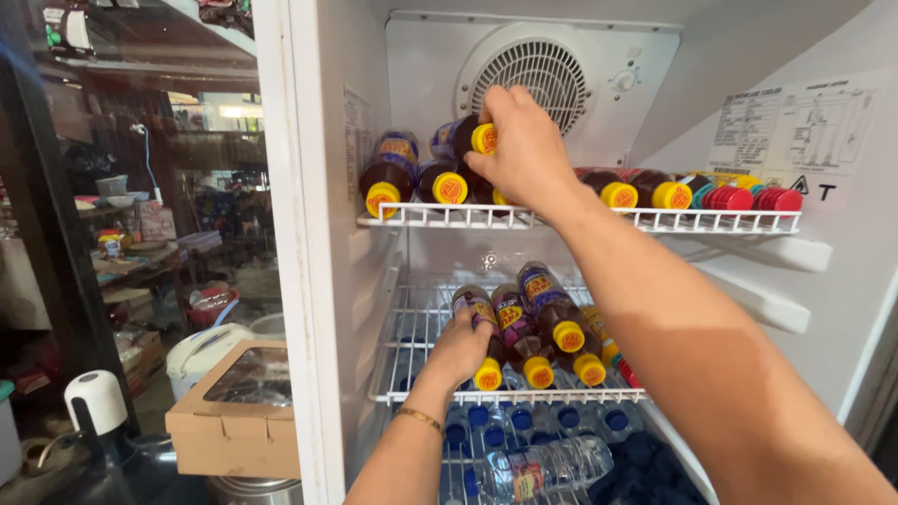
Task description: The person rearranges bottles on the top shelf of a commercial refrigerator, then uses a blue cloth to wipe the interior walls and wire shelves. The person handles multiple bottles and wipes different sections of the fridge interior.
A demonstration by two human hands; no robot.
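hands point(524, 150) point(458, 351) on bottles point(465, 137) point(477, 313); fan grille point(543, 70) behind.

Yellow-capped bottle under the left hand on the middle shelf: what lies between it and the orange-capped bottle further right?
In the head view, two more dark yellow-capped bottles lie side by side between the left hand's bottle and the orange-capped bottle.

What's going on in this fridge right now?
A person reaches into an open white fridge with both hands. The right hand grips a dark yellow-capped drink bottle lying on top of the row on the upper wire shelf. The left hand holds another dark yellow-capped bottle on the middle wire shelf. Clear blue-capped water bottles lie below.
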